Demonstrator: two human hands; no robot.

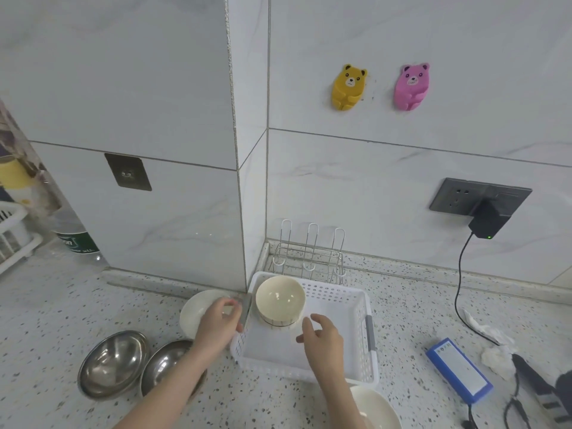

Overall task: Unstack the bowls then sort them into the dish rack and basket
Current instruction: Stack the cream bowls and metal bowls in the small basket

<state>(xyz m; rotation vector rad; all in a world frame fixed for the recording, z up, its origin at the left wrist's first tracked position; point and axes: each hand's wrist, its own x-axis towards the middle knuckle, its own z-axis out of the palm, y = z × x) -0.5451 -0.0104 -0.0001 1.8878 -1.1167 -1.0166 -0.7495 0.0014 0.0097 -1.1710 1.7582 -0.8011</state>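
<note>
A cream ceramic bowl [280,297] leans tilted in the far left corner of the white plastic basket [337,295]. My right hand [322,339] hovers open inside the basket, just right of the bowl, holding nothing. My left hand [220,322] rests at the basket's left grey handle, fingers loosely curled; whether it grips the handle is unclear. A white bowl [193,309] lies behind that hand. Two steel bowls [113,363] [165,365] sit at the left. Another white bowl [376,408] sits at the bottom edge. The wire dish rack [309,258] stands empty behind the basket.
A tiled wall corner juts out just left of the rack. At the right lie a blue box [458,370], crumpled tissue [495,354] and a black cable [458,289] from a wall charger. A bottle [77,236] and a white rack [12,233] stand far left.
</note>
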